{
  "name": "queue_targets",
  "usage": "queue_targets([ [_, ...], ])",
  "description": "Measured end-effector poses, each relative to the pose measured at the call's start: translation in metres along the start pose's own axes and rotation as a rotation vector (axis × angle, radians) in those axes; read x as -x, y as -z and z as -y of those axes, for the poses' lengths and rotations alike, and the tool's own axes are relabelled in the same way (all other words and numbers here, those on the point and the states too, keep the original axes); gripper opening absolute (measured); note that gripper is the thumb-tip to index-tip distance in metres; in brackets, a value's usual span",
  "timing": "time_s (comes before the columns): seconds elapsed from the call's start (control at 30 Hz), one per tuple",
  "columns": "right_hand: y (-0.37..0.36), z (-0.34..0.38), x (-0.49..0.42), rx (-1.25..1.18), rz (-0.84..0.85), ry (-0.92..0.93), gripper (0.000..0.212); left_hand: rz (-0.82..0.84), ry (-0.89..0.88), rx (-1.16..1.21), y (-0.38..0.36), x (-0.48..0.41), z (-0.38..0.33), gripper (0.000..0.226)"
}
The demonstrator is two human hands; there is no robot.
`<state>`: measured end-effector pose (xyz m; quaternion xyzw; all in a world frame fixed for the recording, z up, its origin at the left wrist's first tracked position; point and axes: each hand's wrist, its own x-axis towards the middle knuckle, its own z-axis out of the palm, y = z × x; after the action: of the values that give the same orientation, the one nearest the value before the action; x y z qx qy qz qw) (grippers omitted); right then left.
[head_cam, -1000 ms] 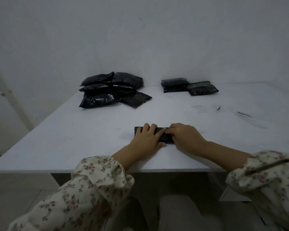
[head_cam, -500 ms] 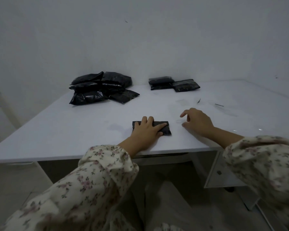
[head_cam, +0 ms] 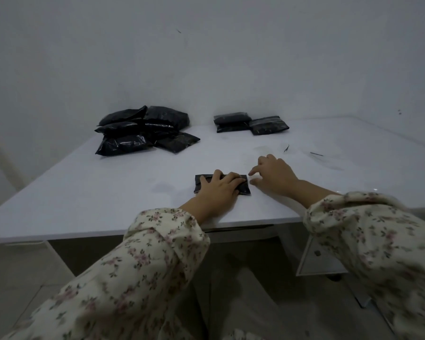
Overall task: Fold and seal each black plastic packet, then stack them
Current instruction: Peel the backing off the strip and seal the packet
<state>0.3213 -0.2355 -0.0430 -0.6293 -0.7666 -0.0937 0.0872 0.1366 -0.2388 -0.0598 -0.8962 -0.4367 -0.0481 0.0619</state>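
A small folded black plastic packet (head_cam: 244, 188) lies on the white table (head_cam: 108, 197) near its front edge. My left hand (head_cam: 219, 190) presses flat on top of it and hides most of it. Just right of the packet is my right hand (head_cam: 272, 175), fingers loosely bent, fingertips by the packet's right end, holding nothing. A loose heap of several black packets (head_cam: 142, 130) sits at the back left. Folded packets (head_cam: 250, 122) lie at the back centre, one pair stacked and one beside it.
Thin dark strips (head_cam: 316, 154) and a faint clear film lie on the table to the right of my right hand. A wall runs behind the table. A white panel (head_cam: 314, 258) leans under the table at the right.
My right hand left the packet, lifted off to the right, then came back close to its right end. My left hand stayed pressed on the packet. The camera view shifted.
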Motion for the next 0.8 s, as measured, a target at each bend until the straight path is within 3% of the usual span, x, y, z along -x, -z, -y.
queue_targets([
  [0.17,-0.002,-0.006,-0.002,0.059,-0.058,-0.015,0.023,0.008,0.004,0.031,-0.001,-0.003,0.001,0.044],
  [0.43,-0.003,-0.003,-0.009,-0.131,-0.324,-0.189,0.018,-0.039,0.045,0.032,-0.006,-0.02,0.004,0.045],
  [0.8,0.025,-0.005,-0.065,-0.363,-0.478,-0.356,0.016,-0.05,0.016,-0.004,-0.006,-0.061,0.029,0.045],
])
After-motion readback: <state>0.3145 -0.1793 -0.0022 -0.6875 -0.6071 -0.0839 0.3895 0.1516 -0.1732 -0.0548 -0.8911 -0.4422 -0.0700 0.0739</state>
